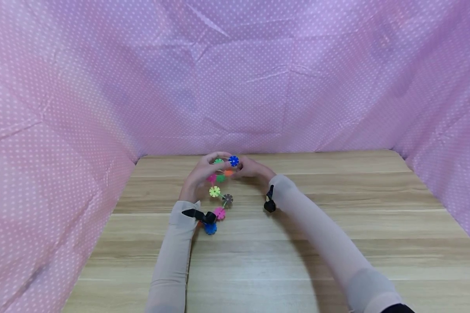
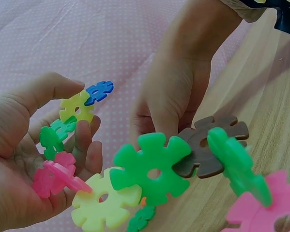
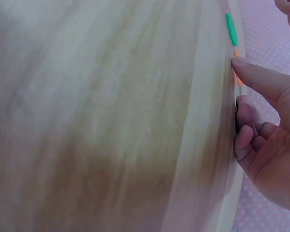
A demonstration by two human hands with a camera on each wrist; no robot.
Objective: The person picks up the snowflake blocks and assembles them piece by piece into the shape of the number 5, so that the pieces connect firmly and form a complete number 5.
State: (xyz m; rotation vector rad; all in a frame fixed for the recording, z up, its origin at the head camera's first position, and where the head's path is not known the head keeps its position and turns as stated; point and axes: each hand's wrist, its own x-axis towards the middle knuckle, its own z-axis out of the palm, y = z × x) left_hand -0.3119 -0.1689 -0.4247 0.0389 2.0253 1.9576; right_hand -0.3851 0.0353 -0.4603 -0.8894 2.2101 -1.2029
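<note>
My left hand (image 1: 201, 173) pinches a yellow snowflake disc (image 2: 69, 104) between thumb and fingers. A blue disc (image 1: 233, 161) is slotted into it and sticks out past the fingertips. From this grip a chain of notched plastic discs runs down over the palm: green (image 2: 51, 142), pink (image 2: 47, 182), yellow (image 2: 107, 195), green (image 2: 147, 166), brown (image 2: 213, 140) and more pieces. Close by on the right, my right hand (image 1: 252, 167) pinches an orange disc (image 3: 239, 79) at the tabletop, with a green disc (image 3: 232, 30) at its far side.
The chain's near end, with a pink disc (image 1: 219, 213) and a blue disc (image 1: 210, 228), hangs by my left wrist camera (image 1: 208, 217). The wooden table (image 1: 360, 226) meets a pink dotted cloth (image 1: 235, 87) just behind my hands.
</note>
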